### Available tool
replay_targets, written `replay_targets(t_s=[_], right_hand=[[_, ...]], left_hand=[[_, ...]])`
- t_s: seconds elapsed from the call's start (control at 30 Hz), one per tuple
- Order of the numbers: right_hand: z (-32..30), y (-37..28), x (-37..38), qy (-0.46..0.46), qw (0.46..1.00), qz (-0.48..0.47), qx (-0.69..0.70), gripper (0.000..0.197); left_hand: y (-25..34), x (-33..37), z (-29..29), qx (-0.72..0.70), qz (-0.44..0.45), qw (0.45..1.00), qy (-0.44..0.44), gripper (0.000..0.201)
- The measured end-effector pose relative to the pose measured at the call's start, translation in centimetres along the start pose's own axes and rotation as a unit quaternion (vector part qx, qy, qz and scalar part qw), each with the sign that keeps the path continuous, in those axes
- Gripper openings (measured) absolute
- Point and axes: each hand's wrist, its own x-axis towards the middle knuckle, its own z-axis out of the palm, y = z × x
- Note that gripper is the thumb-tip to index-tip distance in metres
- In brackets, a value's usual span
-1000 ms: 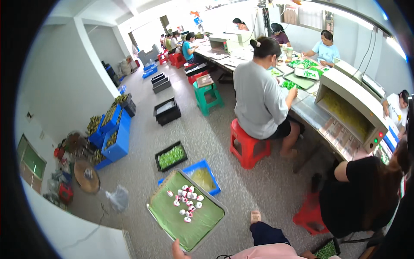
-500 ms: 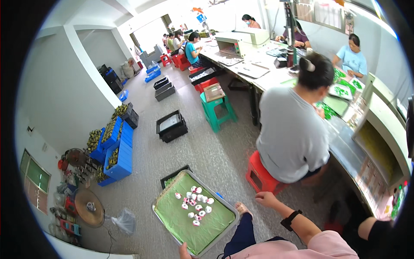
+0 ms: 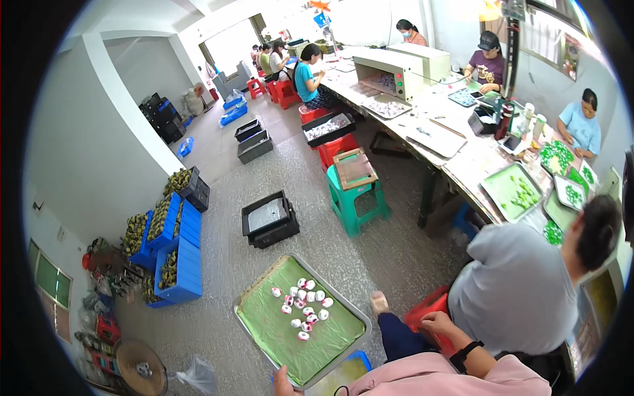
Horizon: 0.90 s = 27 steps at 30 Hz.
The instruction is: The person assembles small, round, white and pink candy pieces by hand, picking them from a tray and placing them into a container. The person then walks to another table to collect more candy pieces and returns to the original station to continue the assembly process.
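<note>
My left hand (image 3: 283, 382) grips the near edge of a shallow metal tray (image 3: 271, 330) lined with green cloth. On the cloth lies a loose cluster of small white-and-pink rounded pieces (image 3: 309, 300) with dark marks. The tray is held out in front of me above the floor. My right hand (image 3: 439, 323) is at my right side, its fingers curled in with nothing visible in them. It is in front of a red stool (image 3: 422, 305), where a co-worker in a grey shirt (image 3: 515, 290) sits.
Black crates (image 3: 269, 221) stand on the floor ahead. A green stool (image 3: 353, 204) bears a wooden-framed board. Along the right runs a long worktable (image 3: 429, 109) with seated people and trays. Filled blue crates (image 3: 179, 270) line the left, near a round fan (image 3: 140, 369).
I have moved forward with the tray, so the crates and green stool look closer. The grey-shirted co-worker has shifted right and lower in view. My left hand keeps its grip.
</note>
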Motion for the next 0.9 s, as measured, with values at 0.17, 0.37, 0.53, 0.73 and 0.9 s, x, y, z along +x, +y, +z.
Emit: replay_targets(t_s=[0.17, 0.37, 0.53, 0.73, 0.9], right_hand=[[-1.9, -3.4, 13.8, 0.036, 0.995, 0.095, 0.007, 0.025], [-3.7, -17.6, 30.7, 0.051, 0.996, 0.067, -0.03, 0.026], [-1.9, -31.0, 47.4, -0.025, 0.996, -0.064, -0.057, 0.026], [1.3, -45.5, 66.5, -0.069, 0.989, -0.117, -0.054, 0.026], [1.5, -53.0, 75.7, -0.081, 0.99, -0.097, -0.056, 0.026]], left_hand=[[6.4, 8.3, 10.5, 0.279, 0.2, 0.933, -0.104, 0.06], [15.0, 20.0, 20.7, 0.223, 0.145, 0.963, -0.05, 0.06], [22.1, 31.0, 27.6, 0.011, -0.017, 1.0, 0.002, 0.05], [30.8, 45.9, 34.5, -0.005, 0.001, 0.999, 0.034, 0.046], [40.8, 55.6, 41.9, 0.033, 0.054, 0.998, 0.029, 0.044]])
